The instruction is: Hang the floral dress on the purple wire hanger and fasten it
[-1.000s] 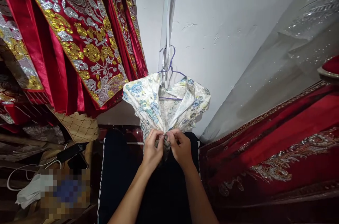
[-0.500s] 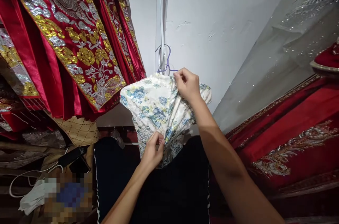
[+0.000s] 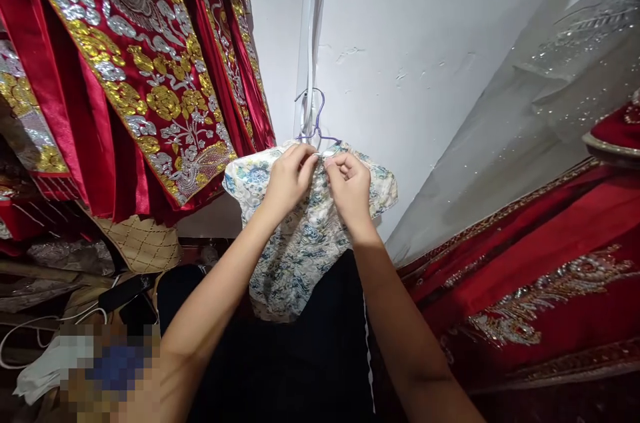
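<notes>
- We see the flowered shirt [image 3: 303,243] on a purple hanger [image 3: 317,131], in front of the white wall [image 3: 410,30]; its lower part is close to the dark trousers [image 3: 280,370].
- Our left hand [image 3: 287,182] has moved up: half a second ago it was low on the front, and now it is at the collar, near the right hand [image 3: 351,188].
- The left thumb and fingers are pressed together, pinching the collar edge.
- The right thumb and first finger also pinch the collar, at almost the same height.
- A small white piece [image 3: 329,154] shows at the right fingertips; we cannot tell if it is a fastener or only cloth.
- One second ago the neck made a wide V; now its two sides are drawn together, and the front hangs free below our hands.
- From this we judge that the work is now at the top of the front, where the two edges meet.
</notes>
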### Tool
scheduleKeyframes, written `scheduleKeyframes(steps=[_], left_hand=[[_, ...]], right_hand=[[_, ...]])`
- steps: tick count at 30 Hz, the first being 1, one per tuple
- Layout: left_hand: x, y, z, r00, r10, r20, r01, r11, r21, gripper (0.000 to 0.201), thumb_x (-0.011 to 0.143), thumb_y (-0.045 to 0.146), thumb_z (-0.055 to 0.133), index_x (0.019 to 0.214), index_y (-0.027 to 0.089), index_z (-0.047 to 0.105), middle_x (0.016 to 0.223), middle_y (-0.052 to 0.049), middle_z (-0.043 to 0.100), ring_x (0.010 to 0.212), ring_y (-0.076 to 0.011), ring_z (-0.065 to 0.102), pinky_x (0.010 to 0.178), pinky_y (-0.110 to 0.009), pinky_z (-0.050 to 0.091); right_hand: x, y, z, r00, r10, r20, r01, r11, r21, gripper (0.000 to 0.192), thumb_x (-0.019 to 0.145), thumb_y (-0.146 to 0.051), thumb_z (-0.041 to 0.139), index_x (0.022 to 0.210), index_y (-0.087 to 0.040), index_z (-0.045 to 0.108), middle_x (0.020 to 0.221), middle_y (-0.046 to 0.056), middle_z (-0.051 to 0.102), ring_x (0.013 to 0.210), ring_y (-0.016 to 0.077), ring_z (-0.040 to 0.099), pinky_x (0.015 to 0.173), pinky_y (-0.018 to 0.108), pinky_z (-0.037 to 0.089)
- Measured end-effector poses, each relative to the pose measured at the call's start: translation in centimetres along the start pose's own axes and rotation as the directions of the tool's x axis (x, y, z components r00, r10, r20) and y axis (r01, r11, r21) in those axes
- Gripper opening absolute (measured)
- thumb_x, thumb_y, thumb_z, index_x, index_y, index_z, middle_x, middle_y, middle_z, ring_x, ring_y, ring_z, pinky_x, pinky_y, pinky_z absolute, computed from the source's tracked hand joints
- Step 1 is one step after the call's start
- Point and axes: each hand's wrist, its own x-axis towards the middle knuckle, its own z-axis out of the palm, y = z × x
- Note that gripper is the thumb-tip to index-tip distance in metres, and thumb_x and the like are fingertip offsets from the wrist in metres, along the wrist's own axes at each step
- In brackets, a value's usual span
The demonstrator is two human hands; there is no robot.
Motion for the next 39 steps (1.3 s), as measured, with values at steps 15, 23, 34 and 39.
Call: scheduleKeyframes(steps=[15,23,34,39], left_hand=[[-11.4,-8.4,-7.2,0.231,-0.973,-0.022,0.208,0.071,-0.976,0.02,0.095,0.016,0.047,0.075,0.018,0.053,0.077,-0.006,0.065,0.082,-0.0151,0.066,0.085,-0.031,0.053],[-16.4,-4.5,-0.6,0.423,-0.906,-0.013,0.404,0.202,-0.892,0.022,0.078,0.035,0.076,0.089,0.018,0.066,0.091,-0.002,0.068,0.086,-0.0121,0.064,0.085,-0.024,0.048],[-11.5,5.9,-2.1,0.837,-0.36,0.411,0.509,0.789,-0.344,0.018,0.095,0.033,0.057,0.093,0.025,0.072,0.097,-0.005,0.07,0.097,-0.0228,0.063,0.092,-0.036,0.047],[-11.8,3.4,-1.8,0.82,-0.557,0.131,0.569,0.768,-0.294,0.018,0.094,0.039,0.059,0.1,0.024,0.067,0.103,-0.006,0.068,0.1,-0.023,0.063,0.092,-0.036,0.048]], right_hand=[[-14.7,5.2,0.5,0.886,0.464,-0.011,-0.456,0.874,0.167,0.026,0.086,-0.034,0.062,0.066,-0.021,0.052,0.054,-0.005,0.042,0.051,0.0106,0.034,0.049,0.026,0.024],[-14.4,3.5,-3.7,0.591,0.659,0.465,-0.717,0.694,-0.071,0.028,0.081,-0.036,0.061,0.06,-0.019,0.06,0.049,-0.003,0.046,0.045,0.0098,0.036,0.046,0.025,0.026],[-14.8,1.4,-1.2,0.727,0.587,0.356,-0.684,0.658,0.314,0.077,0.09,-0.081,0.023,0.106,-0.021,0.07,0.087,0.01,0.071,0.085,0.027,0.068,0.067,0.036,0.055],[-14.2,-0.7,-2.0,0.721,0.461,0.517,-0.61,0.777,0.158,0.048,0.081,-0.043,0.073,0.125,-0.027,0.063,0.094,0.003,0.071,0.084,0.0234,0.066,0.075,0.034,0.054]])
